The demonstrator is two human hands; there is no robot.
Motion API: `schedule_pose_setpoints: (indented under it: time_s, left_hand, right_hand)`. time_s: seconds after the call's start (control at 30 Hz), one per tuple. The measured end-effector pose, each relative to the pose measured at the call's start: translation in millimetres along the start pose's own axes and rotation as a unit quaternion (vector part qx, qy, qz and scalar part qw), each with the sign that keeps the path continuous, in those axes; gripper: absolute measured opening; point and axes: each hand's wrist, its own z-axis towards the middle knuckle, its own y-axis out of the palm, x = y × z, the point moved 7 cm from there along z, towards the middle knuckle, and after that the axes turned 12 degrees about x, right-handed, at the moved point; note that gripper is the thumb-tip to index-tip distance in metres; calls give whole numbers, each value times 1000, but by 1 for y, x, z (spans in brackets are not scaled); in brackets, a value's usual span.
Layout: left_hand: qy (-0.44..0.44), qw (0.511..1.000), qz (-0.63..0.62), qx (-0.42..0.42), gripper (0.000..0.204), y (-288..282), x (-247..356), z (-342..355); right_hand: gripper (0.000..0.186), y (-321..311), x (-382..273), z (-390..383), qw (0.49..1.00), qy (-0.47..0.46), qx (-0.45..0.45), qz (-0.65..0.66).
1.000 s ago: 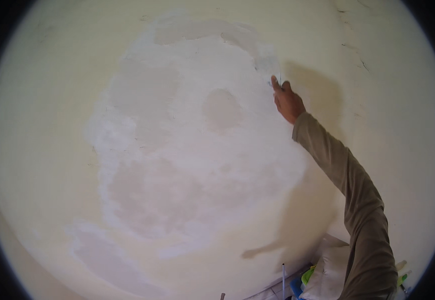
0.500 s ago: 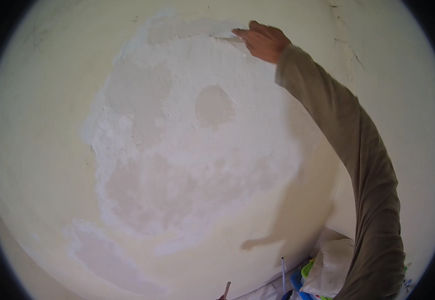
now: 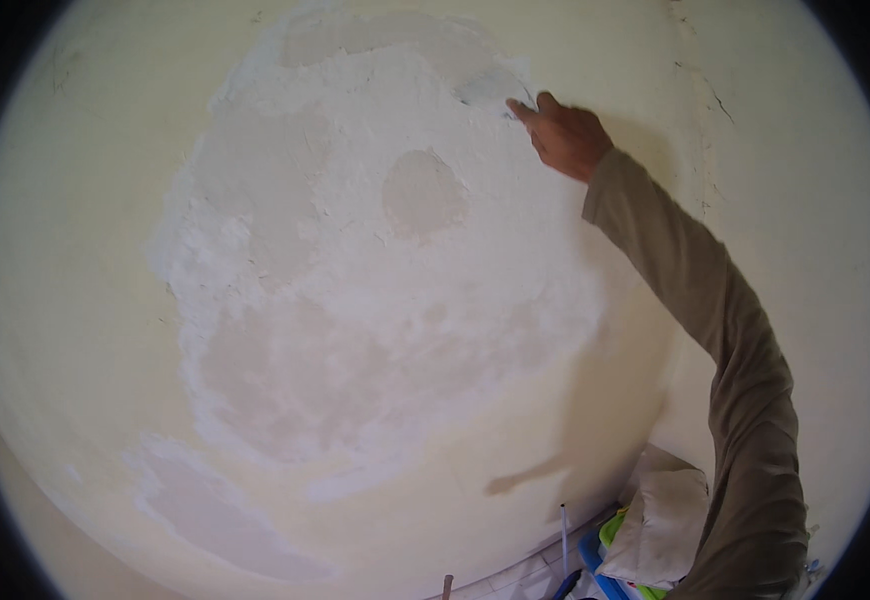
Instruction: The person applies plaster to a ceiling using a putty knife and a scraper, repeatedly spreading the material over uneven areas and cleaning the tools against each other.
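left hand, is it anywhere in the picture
No: only the right hand shows, its olive sleeve reaching up from the lower right to the top edge of the white patch on the wall.

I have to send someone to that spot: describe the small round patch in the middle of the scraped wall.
Find the big white scraped area on the cream wall. Left of and below the right hand, the round patch sits alone. It is smooth and pinkish-beige, ringed wholly by rough white, unlike the larger beige areas.
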Motion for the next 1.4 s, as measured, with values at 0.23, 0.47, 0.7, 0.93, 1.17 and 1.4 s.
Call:
schedule_pose_setpoints:
  time_s: [0.23,0.47,0.7,0.93,1.17,1.4]
  left_hand:
    - [3,1000,19,8,29,7,24,-15]
    - [19,999,25,-17,28,12,54,-27]
    - [76,997,29,-18,28,2,47,-25]
    - [1,999,34,-20,28,0,41,-13]
    - [-29,1000,2,-7,28,8,15,-27]
    - [-17,1000,-11,2,29,20,52,-30]
  right_hand:
    - [51,27,-4,-113,989,78,70,104]
    - [43,10,-11,-167,984,124,-22,128]
    - [34,-32,7,-10,989,75,121,36]
    - [41,-13,-10,64,994,76,-67,25]
    - [37,11,-23,-66,996,71,-34,37]
    - [41,16,-27,-168,991,102,-22,88]
